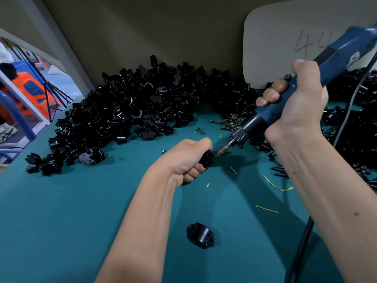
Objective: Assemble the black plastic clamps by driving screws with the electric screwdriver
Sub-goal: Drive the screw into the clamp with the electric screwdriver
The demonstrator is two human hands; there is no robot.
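My left hand (188, 158) grips a black plastic clamp (206, 159) just above the teal table, most of the part hidden in my fist. My right hand (295, 101) holds the blue electric screwdriver (318, 68) slanted down to the left; its black nose and metal bit (221, 151) meet the clamp's right side. A loose black clamp half (201, 234) with two screw holes lies on the table near me. A small heap of dark screws (232, 121) sits behind the bit.
A big pile of black clamp parts (126, 115) fills the back of the teal table (61, 211); more parts (355, 131) lie at the right. A grey card (285, 37) marked 44 leans on the back wall. The screwdriver's black cable (302, 242) runs down at the right.
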